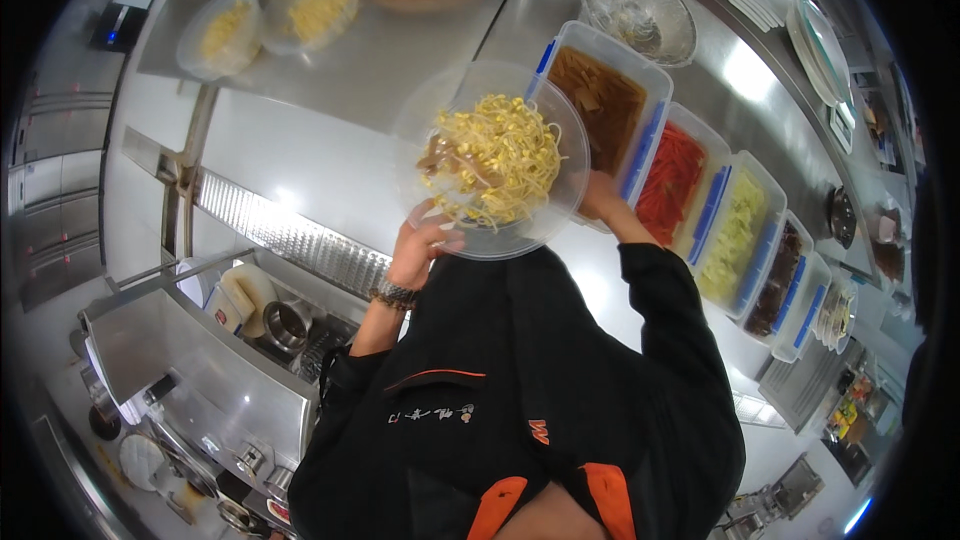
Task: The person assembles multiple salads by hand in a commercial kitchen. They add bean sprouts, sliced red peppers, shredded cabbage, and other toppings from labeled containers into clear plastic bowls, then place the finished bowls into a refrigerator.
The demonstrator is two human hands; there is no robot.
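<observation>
A large clear bowl (575, 155) is in front of my torso, holding yellow bean sprouts (505, 145) with some brown strips (450, 155) at their left. My left hand (425, 245) grips the bowl's near-left rim, its fingers closed on the edge; a beaded bracelet is on that wrist. My right hand (600, 196) is at the bowl's right edge, close to the near end of a tub of brown strips in liquid (598, 95). The bowl hides most of the right fingers, so their grip does not show.
To the right runs a row of blue-clipped tubs, with red strips (673, 175), pale green shreds (735, 230) and dark pieces (778, 280). A clear bowl (638, 15) stands behind them. Far left are three bowls of sprouts (320, 12). An open steel drawer (200, 360) is at lower left.
</observation>
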